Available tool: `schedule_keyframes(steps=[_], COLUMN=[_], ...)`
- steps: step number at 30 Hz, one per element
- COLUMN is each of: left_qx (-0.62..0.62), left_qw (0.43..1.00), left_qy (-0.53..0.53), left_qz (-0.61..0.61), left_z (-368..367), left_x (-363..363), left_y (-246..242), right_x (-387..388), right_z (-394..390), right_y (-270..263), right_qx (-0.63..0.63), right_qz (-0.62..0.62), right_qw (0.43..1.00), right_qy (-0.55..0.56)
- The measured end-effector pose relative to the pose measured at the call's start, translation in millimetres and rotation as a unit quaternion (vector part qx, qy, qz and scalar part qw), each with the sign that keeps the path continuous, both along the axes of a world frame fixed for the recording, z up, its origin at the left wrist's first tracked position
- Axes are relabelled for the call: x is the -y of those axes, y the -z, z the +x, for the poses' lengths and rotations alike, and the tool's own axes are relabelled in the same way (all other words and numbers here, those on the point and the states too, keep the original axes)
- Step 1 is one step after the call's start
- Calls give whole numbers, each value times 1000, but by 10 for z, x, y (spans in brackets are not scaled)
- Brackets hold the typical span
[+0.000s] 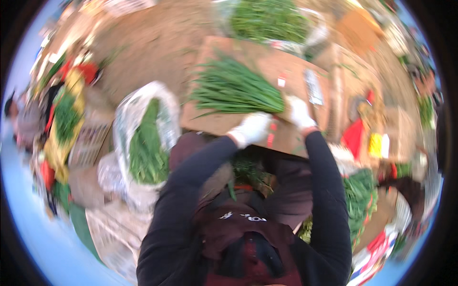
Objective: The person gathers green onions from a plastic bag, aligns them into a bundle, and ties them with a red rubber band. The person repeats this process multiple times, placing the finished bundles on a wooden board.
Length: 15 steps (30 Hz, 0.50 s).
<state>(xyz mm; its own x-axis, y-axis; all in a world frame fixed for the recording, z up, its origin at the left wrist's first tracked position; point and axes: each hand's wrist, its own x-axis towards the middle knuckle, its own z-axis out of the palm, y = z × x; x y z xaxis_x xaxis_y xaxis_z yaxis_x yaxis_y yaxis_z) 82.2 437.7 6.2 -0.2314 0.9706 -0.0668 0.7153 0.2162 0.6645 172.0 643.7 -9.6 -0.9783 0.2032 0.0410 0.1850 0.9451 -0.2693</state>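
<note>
A fanned bundle of green chives [238, 87] lies on a brown board [222, 123], its leaf tips to the left. My right hand [300, 112], in a white glove, is at the pale stem ends and appears to hold them. Against the near side of the bundle, close to the stems, is my left hand [252, 128], also gloved in white. Blur hides whether its fingers grip any stems. A cleaver [313, 87] rests on the board to the right of my right hand. Between it and the bundle is a small red and white tag [282, 80].
At my left stands an open plastic bag with leafy greens [148, 150]. A large bag of greens [270, 19] sits beyond the board. Cardboard boxes [399, 134] and a red cloth or bag [353, 137] are to the right. More greens [359, 196] lie by my right elbow.
</note>
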Motion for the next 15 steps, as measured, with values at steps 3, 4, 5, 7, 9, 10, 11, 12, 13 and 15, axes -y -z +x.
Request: schedule_keyframes(steps=[3,4,5,7,9,10,11,12,13,15], left_qx=[-187,-198,-191,-237,-253,-242,-220,-198,-165,-72], left_qw=[981,977,980,967,964,969,975,980,984,990], left_qy=[20,-3,9,-2,-18,-12,7,6,-29,-67], left_qz=[44,76,62,97,73,44,-1,-1,52,102], left_z=[251,290,307,335,361,360,368,343,313,231], left_x=[31,63,70,88,68,64,83,127,221,562], left_y=[387,475,548,643,638,588,521,432,336,131], right_x=[-52,-73,-117,-200,-272,-286,-273,-234,-168,115], right_z=[13,-6,-25,-117,-218,-264,-289,-306,-333,-286], right_y=[50,74,88,120,110,68,30,-40,-123,-338], right_qx=[-71,-53,-35,23,34,46,66,81,111,89], right_qz=[15,7,29,46,110,68,52,52,46,167], right_qw=[994,998,998,998,993,997,996,995,992,981], right_qy=[-78,-42,-49,-22,8,6,9,27,46,31])
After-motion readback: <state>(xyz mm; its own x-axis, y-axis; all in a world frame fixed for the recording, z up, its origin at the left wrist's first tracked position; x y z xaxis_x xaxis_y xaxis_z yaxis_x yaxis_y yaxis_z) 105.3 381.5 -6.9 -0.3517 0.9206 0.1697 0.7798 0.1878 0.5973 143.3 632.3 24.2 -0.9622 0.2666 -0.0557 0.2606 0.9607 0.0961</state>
